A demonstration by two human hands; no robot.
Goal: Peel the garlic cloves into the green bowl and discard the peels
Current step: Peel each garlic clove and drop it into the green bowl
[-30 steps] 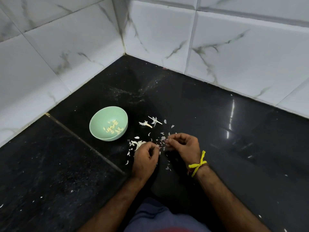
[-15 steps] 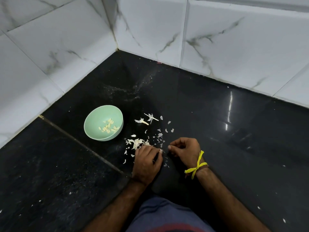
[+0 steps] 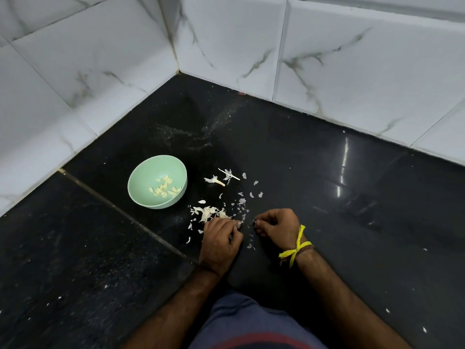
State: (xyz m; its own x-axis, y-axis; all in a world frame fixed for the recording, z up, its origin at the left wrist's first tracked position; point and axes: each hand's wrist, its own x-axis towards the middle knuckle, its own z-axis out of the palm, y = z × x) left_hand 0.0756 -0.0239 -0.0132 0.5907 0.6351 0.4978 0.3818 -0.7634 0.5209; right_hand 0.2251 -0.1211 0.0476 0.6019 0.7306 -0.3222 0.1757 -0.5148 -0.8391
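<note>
The green bowl (image 3: 141, 197) stands on the black counter with several peeled garlic cloves (image 3: 164, 188) inside. To its right lies a pile of white peels (image 3: 208, 212), with more scraps (image 3: 227, 176) scattered beyond it. My left hand (image 3: 221, 239) rests knuckles-up at the near edge of the pile. Its fingers are curled round a small white garlic piece (image 3: 239, 224) that shows at the fingertips. My right hand (image 3: 276, 225), with a yellow thread at the wrist, sits a short gap to the right. Its fingers are curled and nothing shows in them.
White marble-look wall tiles (image 3: 327, 59) meet in a corner behind the black counter (image 3: 302, 172). A seam (image 3: 120, 210) runs diagonally across the counter left of the bowl. Small white flecks lie here and there. My lap in blue cloth (image 3: 251, 323) is at the bottom.
My hands were together over the clove and have drawn apart. The left hand dropped to the edge of the peel pile and the right shifted slightly to the right.
</note>
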